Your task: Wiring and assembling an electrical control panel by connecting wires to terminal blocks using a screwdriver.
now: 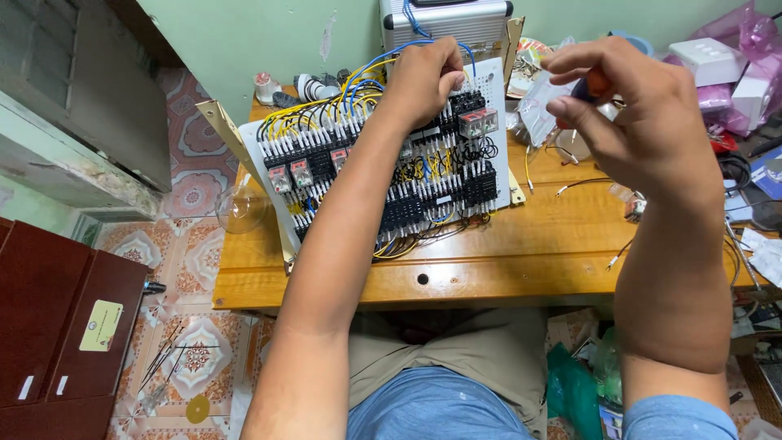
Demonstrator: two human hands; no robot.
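Observation:
A white electrical panel (498, 106) packed with black terminal blocks, clear relays and yellow, blue and black wires stands tilted on the wooden table (521, 269). My left hand (428, 73) reaches over its top edge, fingers closed around a blue wire (471, 55) near the upper right corner. My right hand (631, 110) is raised above the table to the right of the panel, gripping an orange-handled tool (597, 83) that is mostly hidden by the fingers.
A silver ribbed case (444, 20) stands behind the panel. Loose wires (582, 183), plastic bags and pink and white boxes (721, 65) crowd the table's right side. A clear glass bulb (242, 208) hangs off the left edge. Dark red cabinet (57, 318) at lower left on the tiled floor.

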